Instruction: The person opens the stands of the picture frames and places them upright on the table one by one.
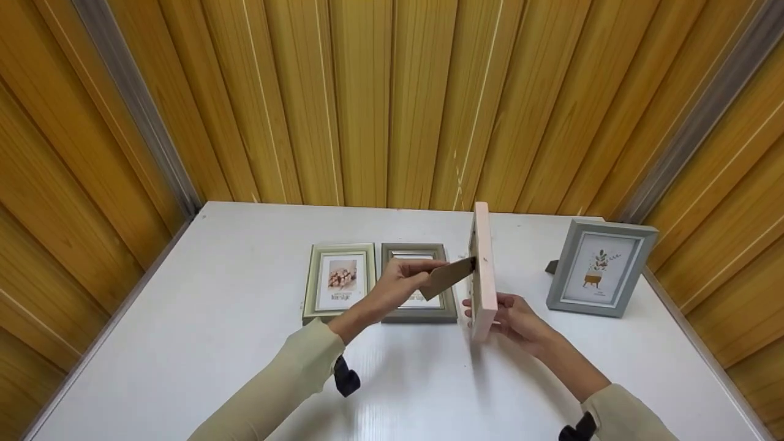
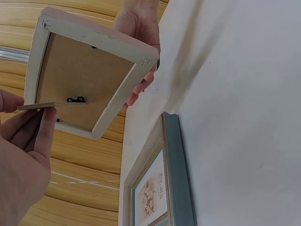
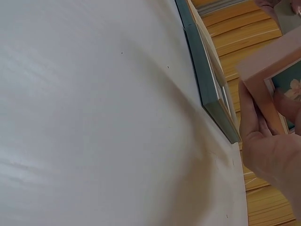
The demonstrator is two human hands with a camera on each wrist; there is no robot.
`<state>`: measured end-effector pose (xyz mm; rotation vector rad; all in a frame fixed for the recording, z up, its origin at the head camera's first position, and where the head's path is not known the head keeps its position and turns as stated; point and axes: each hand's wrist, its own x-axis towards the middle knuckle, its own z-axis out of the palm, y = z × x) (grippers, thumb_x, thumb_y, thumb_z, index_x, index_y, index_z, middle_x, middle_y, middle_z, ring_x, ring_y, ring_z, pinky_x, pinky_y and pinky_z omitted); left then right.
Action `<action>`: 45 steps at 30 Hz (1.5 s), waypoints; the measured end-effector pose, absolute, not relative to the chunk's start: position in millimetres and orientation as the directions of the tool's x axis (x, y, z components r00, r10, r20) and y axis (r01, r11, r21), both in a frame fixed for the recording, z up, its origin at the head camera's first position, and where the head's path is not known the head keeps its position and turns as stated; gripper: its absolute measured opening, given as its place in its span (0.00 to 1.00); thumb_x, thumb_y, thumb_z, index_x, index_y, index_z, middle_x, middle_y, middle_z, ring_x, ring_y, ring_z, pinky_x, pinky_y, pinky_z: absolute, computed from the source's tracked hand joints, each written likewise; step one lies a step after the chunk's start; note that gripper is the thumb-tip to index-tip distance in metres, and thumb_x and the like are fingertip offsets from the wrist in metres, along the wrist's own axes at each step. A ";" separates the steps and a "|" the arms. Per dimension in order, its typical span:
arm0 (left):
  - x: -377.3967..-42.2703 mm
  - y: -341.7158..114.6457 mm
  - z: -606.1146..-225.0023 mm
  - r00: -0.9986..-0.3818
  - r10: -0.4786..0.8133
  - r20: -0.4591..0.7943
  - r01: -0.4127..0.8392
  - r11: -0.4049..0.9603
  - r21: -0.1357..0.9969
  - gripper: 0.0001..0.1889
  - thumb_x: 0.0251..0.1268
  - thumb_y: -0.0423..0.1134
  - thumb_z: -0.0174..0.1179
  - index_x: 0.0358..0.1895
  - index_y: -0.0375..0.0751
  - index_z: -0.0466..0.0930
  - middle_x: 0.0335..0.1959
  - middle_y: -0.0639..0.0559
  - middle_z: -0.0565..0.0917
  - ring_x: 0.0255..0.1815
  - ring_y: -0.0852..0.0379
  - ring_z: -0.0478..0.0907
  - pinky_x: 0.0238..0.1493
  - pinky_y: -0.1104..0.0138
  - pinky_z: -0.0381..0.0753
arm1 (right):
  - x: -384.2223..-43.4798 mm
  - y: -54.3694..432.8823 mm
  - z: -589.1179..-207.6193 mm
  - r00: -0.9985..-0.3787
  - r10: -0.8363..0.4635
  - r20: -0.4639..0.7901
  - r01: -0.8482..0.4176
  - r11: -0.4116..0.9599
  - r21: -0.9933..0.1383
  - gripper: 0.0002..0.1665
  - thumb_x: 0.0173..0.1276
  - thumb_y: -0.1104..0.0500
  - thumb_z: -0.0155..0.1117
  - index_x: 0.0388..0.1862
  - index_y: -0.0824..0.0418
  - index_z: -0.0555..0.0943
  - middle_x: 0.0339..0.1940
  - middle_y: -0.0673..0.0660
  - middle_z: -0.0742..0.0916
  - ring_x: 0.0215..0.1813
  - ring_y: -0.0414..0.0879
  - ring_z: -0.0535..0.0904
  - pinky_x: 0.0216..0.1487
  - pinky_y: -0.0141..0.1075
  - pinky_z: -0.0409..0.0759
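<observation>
A pink picture frame (image 1: 485,263) is held upright, edge-on to the head view, above the table. My right hand (image 1: 517,321) grips its lower edge, thumb on the picture side and fingers behind. In the left wrist view the brown backing board (image 2: 84,70) of the frame shows, set inside a whitish rim. My left hand (image 1: 395,285) pinches the stand flap (image 1: 450,277) between thumb and fingers. The flap sticks out from the backing at a black hinge (image 2: 76,100). A flower picture (image 3: 294,89) is partly visible on the front, the rest covered by the right thumb.
Two picture frames lie face up behind the left hand: a light green frame (image 1: 309,282) and a grey-brown frame (image 1: 450,306), partly covered by that hand. A grey-green frame (image 1: 557,288) stands propped at the right of the white table (image 1: 184,343). Wood-look panels (image 1: 361,104) wall in the table.
</observation>
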<state>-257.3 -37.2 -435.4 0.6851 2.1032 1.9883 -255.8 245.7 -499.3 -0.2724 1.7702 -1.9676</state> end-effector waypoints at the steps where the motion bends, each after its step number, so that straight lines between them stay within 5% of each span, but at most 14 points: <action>1: -257.5 -37.0 -435.3 -0.876 0.438 0.200 0.227 0.010 0.974 0.22 0.68 0.30 0.51 0.62 0.35 0.82 0.60 0.39 0.85 0.54 0.56 0.83 0.51 0.69 0.80 | -256.1 245.7 -499.2 -0.873 -0.458 -0.165 0.211 -0.050 -0.976 0.39 0.75 0.67 0.56 0.76 0.82 0.52 0.58 0.54 0.88 0.60 0.45 0.86 0.60 0.39 0.83; 9: -256.1 -28.7 -424.4 -0.838 0.425 0.342 0.412 0.082 0.908 0.25 0.64 0.25 0.52 0.65 0.35 0.79 0.63 0.39 0.83 0.68 0.42 0.77 0.70 0.50 0.75 | -257.5 243.0 -496.3 -0.927 -0.308 -0.213 0.242 -0.058 -0.969 0.21 0.74 0.64 0.63 0.62 0.70 0.75 0.40 0.46 0.90 0.45 0.38 0.87 0.48 0.35 0.87; 17: -249.3 -15.1 -420.6 -0.899 0.292 0.327 0.389 0.182 0.903 0.22 0.65 0.30 0.62 0.63 0.34 0.80 0.53 0.39 0.87 0.48 0.49 0.86 0.45 0.68 0.87 | -254.3 233.8 -485.5 -0.970 -0.084 -0.228 0.218 0.109 -0.970 0.38 0.70 0.63 0.68 0.72 0.80 0.65 0.56 0.62 0.88 0.46 0.40 0.87 0.48 0.39 0.89; 24: -252.2 -10.3 -426.0 -0.941 0.223 0.256 0.300 0.194 0.934 0.28 0.59 0.26 0.68 0.65 0.33 0.77 0.52 0.38 0.86 0.45 0.48 0.87 0.34 0.66 0.88 | -256.9 235.3 -476.8 -0.989 0.055 -0.135 0.144 0.243 -0.959 0.35 0.70 0.66 0.67 0.70 0.80 0.68 0.56 0.68 0.85 0.42 0.37 0.85 0.44 0.34 0.89; 31: -258.6 2.5 -428.2 -0.962 0.172 0.214 0.250 0.229 0.941 0.31 0.54 0.20 0.66 0.65 0.31 0.76 0.49 0.38 0.85 0.42 0.50 0.86 0.33 0.67 0.88 | -258.9 239.1 -469.0 -0.990 0.143 -0.009 0.059 0.351 -0.934 0.31 0.70 0.67 0.65 0.68 0.79 0.71 0.59 0.76 0.83 0.40 0.32 0.81 0.39 0.24 0.84; 39: -272.1 20.2 -437.6 -0.969 0.081 0.234 0.247 0.337 0.908 0.28 0.52 0.18 0.63 0.60 0.34 0.80 0.46 0.42 0.89 0.41 0.52 0.88 0.39 0.68 0.87 | -264.1 244.8 -459.6 -0.988 0.152 -0.009 0.072 0.413 -0.908 0.32 0.75 0.65 0.57 0.75 0.74 0.65 0.68 0.74 0.78 0.65 0.59 0.79 0.52 0.21 0.78; 45: -282.2 39.7 -442.9 -0.959 0.119 0.257 0.280 0.258 0.925 0.26 0.56 0.20 0.59 0.62 0.30 0.78 0.52 0.36 0.88 0.48 0.47 0.88 0.49 0.62 0.88 | -270.6 256.9 -456.4 -0.984 0.170 -0.043 0.106 0.383 -0.917 0.37 0.75 0.67 0.52 0.81 0.69 0.57 0.74 0.73 0.73 0.74 0.63 0.71 0.75 0.48 0.71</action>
